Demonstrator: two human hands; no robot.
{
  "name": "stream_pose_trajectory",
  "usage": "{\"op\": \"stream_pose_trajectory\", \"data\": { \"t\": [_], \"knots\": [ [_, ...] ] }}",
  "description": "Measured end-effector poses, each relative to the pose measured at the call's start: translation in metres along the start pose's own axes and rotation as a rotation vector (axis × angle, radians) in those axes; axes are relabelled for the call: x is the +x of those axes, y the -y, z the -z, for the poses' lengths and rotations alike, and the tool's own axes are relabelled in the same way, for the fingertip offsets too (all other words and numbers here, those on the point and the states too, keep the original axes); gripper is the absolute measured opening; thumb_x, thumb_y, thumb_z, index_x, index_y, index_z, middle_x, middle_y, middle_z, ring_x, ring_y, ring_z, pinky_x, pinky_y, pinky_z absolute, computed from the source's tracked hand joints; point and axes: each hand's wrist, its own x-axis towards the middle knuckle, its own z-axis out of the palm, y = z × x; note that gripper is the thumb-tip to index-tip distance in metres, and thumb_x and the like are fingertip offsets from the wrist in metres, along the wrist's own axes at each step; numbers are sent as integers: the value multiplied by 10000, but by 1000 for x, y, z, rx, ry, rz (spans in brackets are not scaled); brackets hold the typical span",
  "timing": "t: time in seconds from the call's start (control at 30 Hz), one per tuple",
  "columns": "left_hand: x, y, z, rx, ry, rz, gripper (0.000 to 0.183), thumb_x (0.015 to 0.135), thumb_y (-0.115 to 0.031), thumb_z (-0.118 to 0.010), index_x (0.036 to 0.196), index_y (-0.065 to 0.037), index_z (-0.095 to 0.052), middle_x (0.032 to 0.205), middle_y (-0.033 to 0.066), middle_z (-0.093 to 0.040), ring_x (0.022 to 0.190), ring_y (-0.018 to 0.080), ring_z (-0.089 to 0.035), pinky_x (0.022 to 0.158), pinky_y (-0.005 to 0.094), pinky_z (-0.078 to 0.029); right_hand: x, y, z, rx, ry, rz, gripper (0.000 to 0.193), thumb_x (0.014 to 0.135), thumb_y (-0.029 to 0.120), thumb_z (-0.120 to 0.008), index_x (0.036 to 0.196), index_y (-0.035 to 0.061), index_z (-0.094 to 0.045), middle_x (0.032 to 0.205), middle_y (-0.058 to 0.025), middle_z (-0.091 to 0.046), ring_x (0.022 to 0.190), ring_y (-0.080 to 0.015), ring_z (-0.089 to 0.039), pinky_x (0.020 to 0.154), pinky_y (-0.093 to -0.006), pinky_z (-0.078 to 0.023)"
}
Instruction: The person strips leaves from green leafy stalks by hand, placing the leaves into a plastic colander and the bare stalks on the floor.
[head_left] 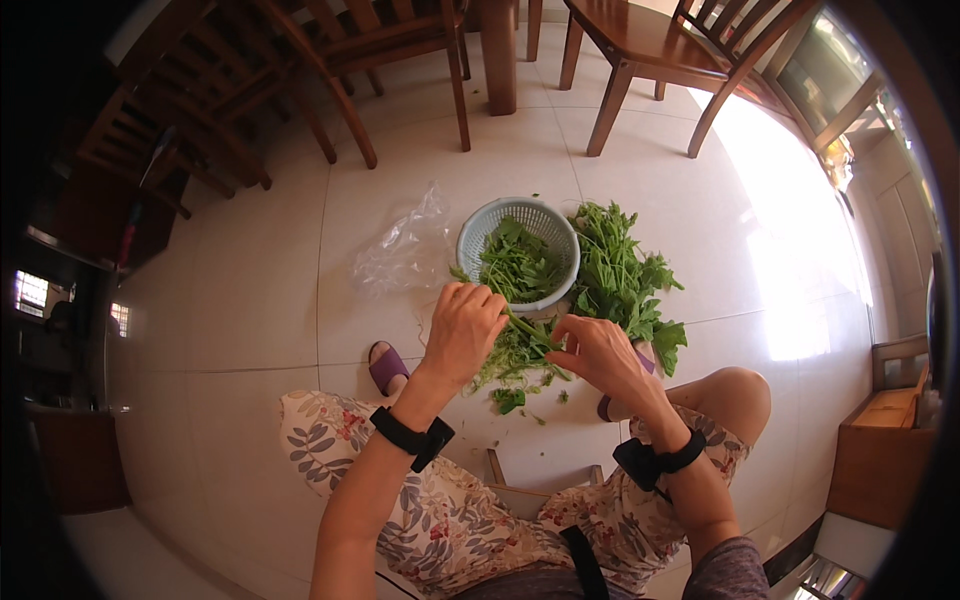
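Note:
Over the floor in front of me, my left hand (466, 326) is closed around one end of a green leafy-vegetable stem (524, 327). My right hand (602, 356) has its thumb and fingers curled at the stem's other end; its exact grip is partly hidden. Just beyond the hands stands a light blue-grey plastic colander (570, 262) holding picked green leaves (519, 262). A large bunch of leafy greens (620, 270) lies against its right side. Beneath my hands is a loose pile of thin stem scraps (506, 364), with a small torn leaf (508, 399) at its near edge.
A crumpled clear plastic bag (405, 250) lies left of the colander on the tiled floor (250, 300). Wooden chairs (650, 45) stand at the back. My feet in purple slippers (388, 368) flank the scraps. A low stool-like frame (520, 497) shows between my legs.

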Motion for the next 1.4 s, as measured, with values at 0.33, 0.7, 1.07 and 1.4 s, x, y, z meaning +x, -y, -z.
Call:
{"op": "stream_pose_trajectory", "data": {
  "t": [0.33, 0.7, 1.07, 1.4],
  "knots": [
    [6, -16, 4, 9, -212, -43, 142, 714, -104, -703, 798, -82, -590, 752, 9, -550, 782, 187, -539, 743, 337, -393, 9, 17, -12, 474, 77, -128, 269, 857, 206, -603, 763, -46, -609, 612, -72, -603, 509, -118, -550, 494, -278, -427],
    [8, -27, 2, -93, -236, 137, 120, 709, -100, -705, 788, -103, -614, 720, -15, -579, 737, 180, -537, 694, 332, -376, 11, 21, -16, 662, 104, -171, 273, 868, 209, -604, 750, -37, -605, 647, -54, -631, 546, -83, -574, 500, -237, -445],
    [6, -11, -1, -860, 100, 630, 157, 765, -66, -701, 897, 17, -679, 772, 67, -673, 640, 122, -609, 598, 257, -488, 9, 23, -17, 395, 61, -119, 284, 838, 213, -625, 693, -28, -587, 552, -83, -582, 520, -129, -604, 495, -268, -436],
    [5, -5, -2, -1228, 57, 792, 215, 832, -129, -692, 966, 33, -650, 819, 57, -667, 686, 88, -605, 633, 210, -505, 10, 28, -13, 428, 32, -55, 265, 829, 206, -632, 722, -35, -604, 542, -88, -577, 517, -128, -593, 496, -279, -427]
  ]
}}
